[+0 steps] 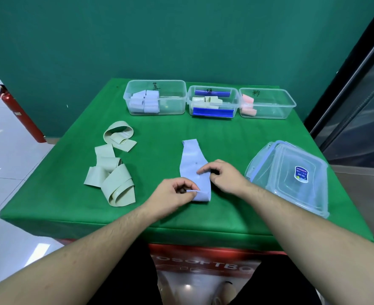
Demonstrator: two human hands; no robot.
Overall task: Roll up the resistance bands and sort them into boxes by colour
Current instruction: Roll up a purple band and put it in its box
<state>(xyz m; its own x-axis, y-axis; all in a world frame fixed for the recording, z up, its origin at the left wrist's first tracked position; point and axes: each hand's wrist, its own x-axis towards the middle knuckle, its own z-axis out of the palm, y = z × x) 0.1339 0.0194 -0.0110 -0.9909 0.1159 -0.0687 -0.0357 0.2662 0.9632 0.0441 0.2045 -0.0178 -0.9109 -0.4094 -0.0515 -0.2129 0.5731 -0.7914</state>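
A pale blue resistance band [191, 164] lies flat on the green table [150, 216], its far end pointing away from me. My left hand [172, 197] pinches the band's near end, which is folded over. My right hand [222, 176] pinches the band's right edge just beyond the fold. Several pale green bands [111, 172] lie loose and unrolled to the left. At the back stand three clear boxes: the left box [172, 84] holds rolled blue bands, the middle box [235, 100] rolled green ones, the right box [276, 106] rolled pink ones.
A stack of clear box lids [291, 172] lies at the table's right edge, close to my right wrist. A red fire extinguisher [18, 113] leans by the wall at far left. The table's front edge is just below my forearms.
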